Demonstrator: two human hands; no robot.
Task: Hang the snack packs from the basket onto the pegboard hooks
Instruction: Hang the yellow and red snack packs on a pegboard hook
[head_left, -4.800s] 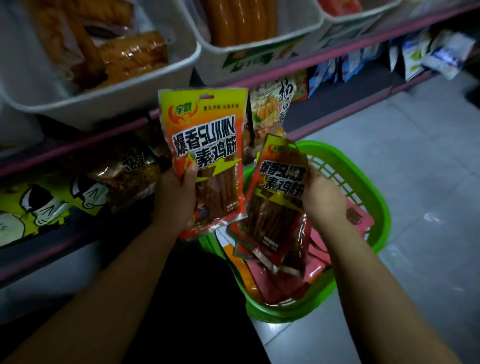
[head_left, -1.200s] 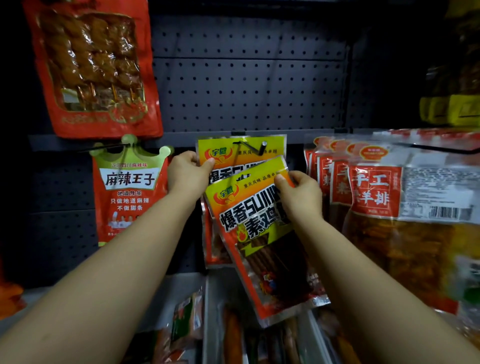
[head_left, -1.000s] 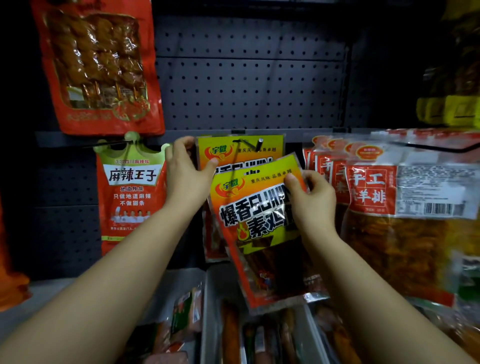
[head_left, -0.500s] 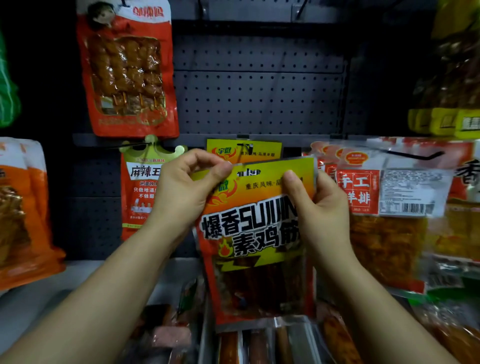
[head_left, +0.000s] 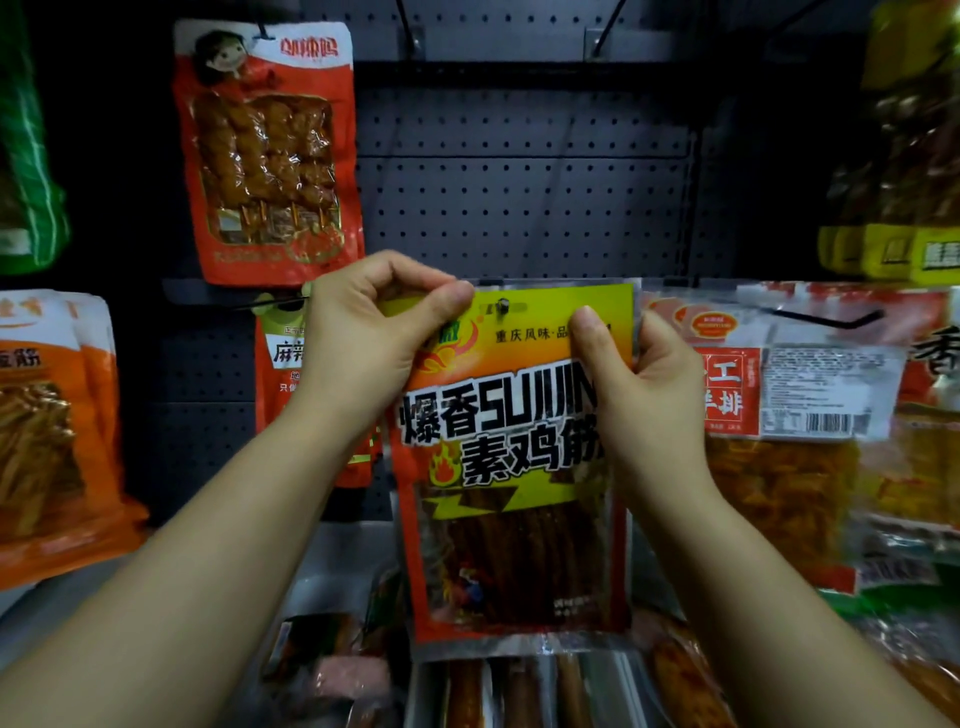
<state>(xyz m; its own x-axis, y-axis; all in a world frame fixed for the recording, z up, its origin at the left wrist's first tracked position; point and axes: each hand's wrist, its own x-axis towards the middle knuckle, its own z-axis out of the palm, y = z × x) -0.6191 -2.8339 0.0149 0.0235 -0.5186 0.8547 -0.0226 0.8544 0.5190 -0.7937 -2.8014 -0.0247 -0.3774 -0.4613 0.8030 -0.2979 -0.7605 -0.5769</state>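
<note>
Pack (head_left: 511, 467) raised onto hook (head_left: 502, 306) tip, both hands pinching top corners, pack behind hidden.

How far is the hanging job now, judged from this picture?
In hand: the left hand and right hand pinch the top corners of the orange snack pack, and the hook tip shows through its hang hole. Left: pushing it back and letting go. The basket is out of view, so the remaining packs cannot be counted.

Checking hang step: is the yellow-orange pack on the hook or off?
On, it seems: the hook tip pokes through the hang hole of the pack. Left hand and right hand pinch its top corners.
</note>
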